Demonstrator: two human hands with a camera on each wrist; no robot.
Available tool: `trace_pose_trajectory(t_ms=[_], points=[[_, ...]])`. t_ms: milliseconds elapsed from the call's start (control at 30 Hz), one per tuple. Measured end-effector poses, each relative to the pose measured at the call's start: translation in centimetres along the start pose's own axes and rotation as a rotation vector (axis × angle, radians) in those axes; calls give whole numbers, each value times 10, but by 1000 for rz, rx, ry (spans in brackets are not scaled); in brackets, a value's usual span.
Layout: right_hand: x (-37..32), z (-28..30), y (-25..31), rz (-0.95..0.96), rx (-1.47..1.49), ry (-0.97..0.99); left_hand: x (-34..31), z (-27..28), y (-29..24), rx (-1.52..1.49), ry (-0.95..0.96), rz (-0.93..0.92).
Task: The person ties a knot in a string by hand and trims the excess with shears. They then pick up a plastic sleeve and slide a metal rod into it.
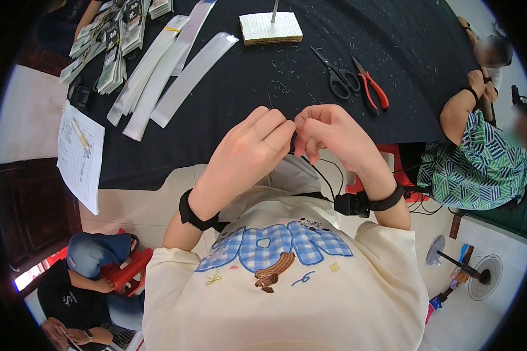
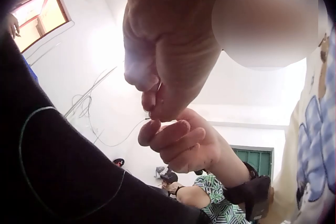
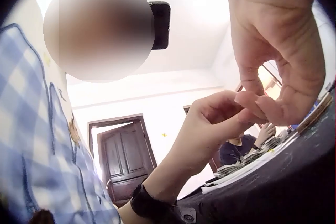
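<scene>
Both hands meet fingertip to fingertip in front of the shirt, close to the table's near edge. My left hand point(image 1: 249, 146) has its fingers curled and pinches a thin dark thread point(image 1: 269, 96), whose loose end curls over the black cloth. The fingertips of my right hand point(image 1: 336, 134) pinch at the same spot from the other side. In the left wrist view a strand point(image 2: 118, 144) curves away from the joined fingertips, with a tiny dark bit between them. How the thread runs inside the fingers is hidden.
On the black cloth lie scissors point(image 1: 341, 79), red-handled pliers point(image 1: 373, 88), a foil-covered block point(image 1: 271, 29) with a metal rod, clear plastic sleeves point(image 1: 194, 79) and bundled cards point(image 1: 114, 58). A written sheet point(image 1: 79, 158) overhangs the left edge. Other people sit left and right. Thread scraps are scattered about.
</scene>
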State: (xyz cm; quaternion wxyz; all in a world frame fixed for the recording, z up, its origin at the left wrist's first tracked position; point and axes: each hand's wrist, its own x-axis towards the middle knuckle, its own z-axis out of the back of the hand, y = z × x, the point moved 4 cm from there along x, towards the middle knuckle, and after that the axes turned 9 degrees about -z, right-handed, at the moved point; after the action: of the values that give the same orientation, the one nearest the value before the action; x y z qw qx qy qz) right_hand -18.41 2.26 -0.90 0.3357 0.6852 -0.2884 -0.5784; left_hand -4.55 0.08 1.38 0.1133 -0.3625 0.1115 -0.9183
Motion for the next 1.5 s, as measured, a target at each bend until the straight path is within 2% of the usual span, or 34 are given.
trace_pose_trajectory(t_ms=[133,200,233,267,300,333,367,400,433,500,567,833,900,1100,1367,1500], points=[[0,-1,2,4,78,23,0,0,5,-43,-49,52],[-2,0,3,3,88,8,-2,1,12,-181,-163,141],[-3,0,4,3,99,-7,0,5,11,-182,-163,140],[-6,-1,5,3,99,-8,1,8,14,-323,-93,302],[-10,1,9,88,46,-75,-2,8,18,-463,-22,463],[-13,2,13,172,-7,-141,-3,8,19,-463,-22,465],[-14,2,10,172,-8,-140,-5,6,22,-605,-40,533],[-18,1,12,357,-161,-208,-8,3,24,-748,-58,601],[-24,-1,16,542,-315,-276,-9,3,25,-749,-59,602],[-30,-6,20,592,-396,-283,-12,-1,27,-937,-118,644],[-33,-10,23,661,-484,-292,-13,-3,28,-963,-117,654],[-32,-12,25,607,-497,-275,-17,-5,28,-960,-50,661],[-32,-12,24,596,-492,-267,-16,-7,27,-1097,-108,679],[-28,-12,19,598,-404,-242,-17,-10,28,-1125,-138,662],[-23,-8,10,372,-115,-126,-19,-11,29,-1101,-103,683],[-22,-7,10,382,-145,-152,-19,-11,26,-1109,-72,705]])
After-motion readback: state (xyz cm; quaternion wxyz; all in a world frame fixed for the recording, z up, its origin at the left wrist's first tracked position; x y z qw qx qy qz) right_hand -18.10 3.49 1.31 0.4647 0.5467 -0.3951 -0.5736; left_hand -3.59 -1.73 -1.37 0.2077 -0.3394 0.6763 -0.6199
